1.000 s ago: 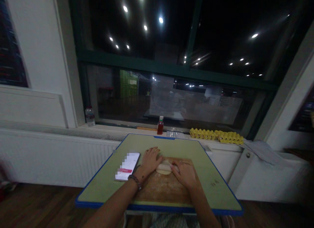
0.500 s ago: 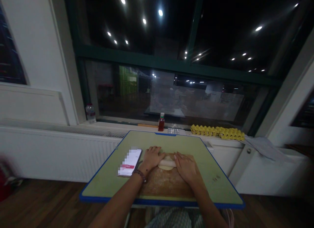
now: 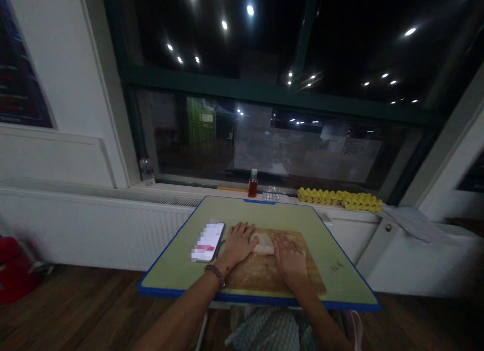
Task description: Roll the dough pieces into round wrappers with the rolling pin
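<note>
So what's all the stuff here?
Table: 1, yellow-green, centre
Board: 1, brown, on table
Rolling pin: 1, pale, on dough
Dough: 1, cream, on board
Phone: 1, white screen, on table
Clear bottle: 1, reddish cap, sill
Red bottle: 1, white cap, sill
Egg trays: count unclear, yellow, sill
Gridded thing: 1, white, sill
Sheet: 1, grey, right
Window: 1, green frame, behind
Radiator: 1, white, left
Unclear thing: 1, red, floor
Bracelet: 1, purplish, left wrist
Left hand: 1, bare, at pin
Right hand: 1, bare, at pin
</note>
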Available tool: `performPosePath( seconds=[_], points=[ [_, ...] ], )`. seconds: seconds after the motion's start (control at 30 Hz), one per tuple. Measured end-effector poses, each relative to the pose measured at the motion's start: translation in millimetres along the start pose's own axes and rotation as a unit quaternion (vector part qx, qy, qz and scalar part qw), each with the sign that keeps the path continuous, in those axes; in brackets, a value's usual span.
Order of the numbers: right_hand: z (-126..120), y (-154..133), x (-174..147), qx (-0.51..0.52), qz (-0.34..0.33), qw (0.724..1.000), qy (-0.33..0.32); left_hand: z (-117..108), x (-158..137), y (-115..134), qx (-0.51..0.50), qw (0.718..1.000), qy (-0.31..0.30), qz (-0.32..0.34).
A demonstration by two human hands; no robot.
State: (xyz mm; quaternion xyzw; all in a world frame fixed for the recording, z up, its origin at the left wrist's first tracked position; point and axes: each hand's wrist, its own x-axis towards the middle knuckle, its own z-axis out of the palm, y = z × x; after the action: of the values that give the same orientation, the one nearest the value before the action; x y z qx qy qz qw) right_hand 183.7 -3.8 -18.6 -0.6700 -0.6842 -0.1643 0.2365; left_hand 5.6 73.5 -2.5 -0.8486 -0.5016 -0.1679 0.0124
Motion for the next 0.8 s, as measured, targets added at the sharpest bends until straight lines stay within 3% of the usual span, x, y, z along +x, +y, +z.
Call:
performPosePath(
  seconds=[0.17, 0.33, 0.47, 0.57, 0.8],
  points=[
    [-3, 1, 2, -0.039, -0.025, 0.999, -0.012, 1, 1, -2, 0.013, 1.000, -0.008, 0.004],
    [-9, 2, 23, -0.089, -0.015, 0.992, -0.090, -2, 17, 0, 0.016, 0.999, -0.025, -0.018],
    [-3, 7, 41, -0.147, -0.074, 0.976, -0.142, -1, 34, 0, 0.019, 0.998, -0.018, -0.052],
    [4, 10, 50, -0.165, -0.078, 0.969, -0.167, 0, 44, -1, 0.014, 0.997, -0.022, -0.070],
    [0, 6, 44, -0.165, -0.065, 0.973, -0.149, -3, 45, -4, 0.010, 0.995, -0.093, -0.039]
  ],
)
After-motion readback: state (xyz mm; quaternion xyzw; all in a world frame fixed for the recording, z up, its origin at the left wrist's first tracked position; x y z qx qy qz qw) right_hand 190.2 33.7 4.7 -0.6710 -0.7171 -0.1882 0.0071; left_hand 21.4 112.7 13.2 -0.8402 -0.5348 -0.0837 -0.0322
